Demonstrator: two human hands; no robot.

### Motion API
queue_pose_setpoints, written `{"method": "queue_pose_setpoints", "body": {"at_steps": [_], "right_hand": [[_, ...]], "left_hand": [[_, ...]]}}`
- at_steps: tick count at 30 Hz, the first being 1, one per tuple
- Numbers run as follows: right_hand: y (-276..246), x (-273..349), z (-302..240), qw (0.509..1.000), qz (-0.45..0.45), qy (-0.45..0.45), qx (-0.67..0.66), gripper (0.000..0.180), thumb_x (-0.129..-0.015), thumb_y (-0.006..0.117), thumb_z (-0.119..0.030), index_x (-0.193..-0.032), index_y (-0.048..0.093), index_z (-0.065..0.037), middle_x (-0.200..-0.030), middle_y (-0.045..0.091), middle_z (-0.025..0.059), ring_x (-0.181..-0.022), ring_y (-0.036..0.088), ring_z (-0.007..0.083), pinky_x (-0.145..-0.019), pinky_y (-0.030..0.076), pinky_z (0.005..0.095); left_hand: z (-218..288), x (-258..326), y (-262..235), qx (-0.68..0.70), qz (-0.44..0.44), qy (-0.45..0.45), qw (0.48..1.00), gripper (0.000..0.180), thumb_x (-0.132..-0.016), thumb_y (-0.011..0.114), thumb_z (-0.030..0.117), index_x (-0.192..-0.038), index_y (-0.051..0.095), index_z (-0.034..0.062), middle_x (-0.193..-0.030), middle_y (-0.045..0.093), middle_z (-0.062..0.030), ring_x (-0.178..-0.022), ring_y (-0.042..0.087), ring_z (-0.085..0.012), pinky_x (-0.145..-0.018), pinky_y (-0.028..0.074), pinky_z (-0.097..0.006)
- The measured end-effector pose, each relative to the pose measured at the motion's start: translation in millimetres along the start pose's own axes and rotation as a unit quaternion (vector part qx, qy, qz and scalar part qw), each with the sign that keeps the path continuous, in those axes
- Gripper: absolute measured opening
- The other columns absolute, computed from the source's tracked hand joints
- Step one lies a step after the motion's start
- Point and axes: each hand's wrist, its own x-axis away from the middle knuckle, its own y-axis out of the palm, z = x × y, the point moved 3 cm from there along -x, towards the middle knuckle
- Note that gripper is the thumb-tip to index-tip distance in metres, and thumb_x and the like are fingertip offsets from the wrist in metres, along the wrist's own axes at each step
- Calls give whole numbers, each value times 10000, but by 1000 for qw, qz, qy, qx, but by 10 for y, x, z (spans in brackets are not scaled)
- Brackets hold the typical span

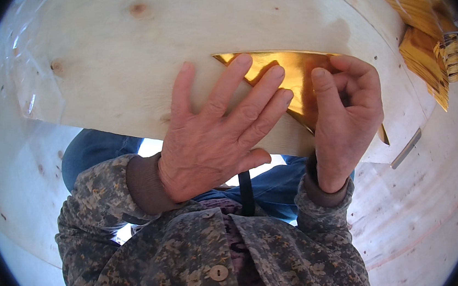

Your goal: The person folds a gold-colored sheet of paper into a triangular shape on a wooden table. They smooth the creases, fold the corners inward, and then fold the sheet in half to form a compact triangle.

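A: Far left?
B: Clear plastic, crinkled, on the pale wooden board. Cannot tell if it is a bag or a sheet, or whether anything is inside.
A: Next, moving right?
B: Left hand, palm down, fingers spread, grasping nothing. Little finger over bare wood; the other three fingertips over the foil.
A: Foil position?
B: On the board, between the hands and partly under them. Gold, shiny, with a pointed left end.
A: Right hand?
B: At the foil's right part, fingers curled, thumb close to them. Cannot tell whether the foil is pinched; the fingers hide the contact.
A: Further right?
B: Slim grey strip near the board's edge, then a gold pile at upper right, layered, with a fringed piece beside it.
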Motion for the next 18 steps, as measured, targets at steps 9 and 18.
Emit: {"method": "queue_pose_setpoints", "body": {"at_steps": [9,18], "right_hand": [[-14,-19,3,999,1,-33,44,186,-927,697,-16,-1083,596,-10,-718,650,20,-627,577,38,-570,427,171],[-10,-5,-10,1000,3,-1,11,187,-919,697,-2,-1076,596,-7,-723,652,18,-623,575,33,-565,436,167]], "left_hand": [[-5,-26,12,-2,24,4,1000,727,-993,237,699,-1499,476,235,-1587,417,-11,-1476,331,-330,-1163,88,-682],[-3,-35,-8,-8,11,10,1000,735,-989,261,696,-1489,485,207,-1581,426,-31,-1478,320,-347,-1154,92,-687]]}}
